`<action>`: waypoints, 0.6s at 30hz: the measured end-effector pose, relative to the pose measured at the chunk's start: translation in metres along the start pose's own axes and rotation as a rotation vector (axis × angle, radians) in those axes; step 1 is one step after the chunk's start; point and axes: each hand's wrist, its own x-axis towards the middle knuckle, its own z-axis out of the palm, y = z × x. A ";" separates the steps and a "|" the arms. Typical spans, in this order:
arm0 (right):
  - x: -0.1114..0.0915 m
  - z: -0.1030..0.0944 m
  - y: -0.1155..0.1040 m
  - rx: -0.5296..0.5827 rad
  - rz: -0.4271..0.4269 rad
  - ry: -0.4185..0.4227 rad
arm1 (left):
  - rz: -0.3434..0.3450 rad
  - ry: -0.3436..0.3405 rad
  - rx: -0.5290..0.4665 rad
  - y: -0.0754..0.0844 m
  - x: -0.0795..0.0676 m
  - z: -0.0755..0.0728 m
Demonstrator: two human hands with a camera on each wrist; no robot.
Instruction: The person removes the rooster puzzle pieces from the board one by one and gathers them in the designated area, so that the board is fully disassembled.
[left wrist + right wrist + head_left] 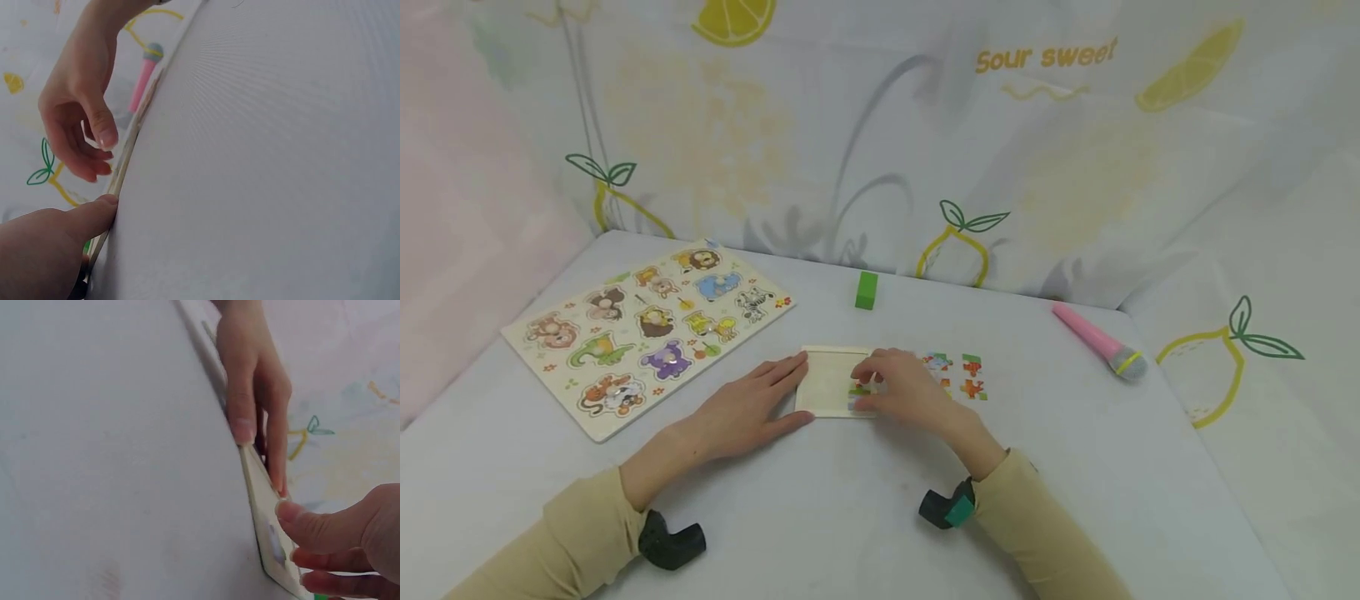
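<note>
A shallow pale wooden puzzle tray (826, 385) lies flat on the white table. My left hand (747, 410) rests at its left side, fingertips on the far corner and thumb on the near corner. Over the tray's right part is my right hand (910, 392), fingers loosely bent, thumb apart from them. Under these fingers, colourful puzzle pieces (856, 402) show inside the tray, partly hidden by the hand. No piece shows between the right thumb and fingers in the left wrist view. Several loose jigsaw pieces (973, 388) lie just right of the right hand.
An animal peg puzzle board (625, 367) lies at the left. A green block (867, 290) stands behind the tray. At the right back lies a pink toy microphone (1097, 340). A lemon-print cloth (1060, 167) hangs behind the table.
</note>
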 end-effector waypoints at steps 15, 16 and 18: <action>-0.002 0.012 0.001 -0.019 -0.027 0.068 | -0.004 0.008 0.001 0.000 0.000 0.000; -0.003 0.012 0.000 -0.022 -0.028 0.071 | -0.004 0.008 0.002 0.001 0.000 0.000; -0.003 0.012 0.000 -0.030 -0.030 0.075 | -0.001 0.010 0.003 0.001 0.000 0.001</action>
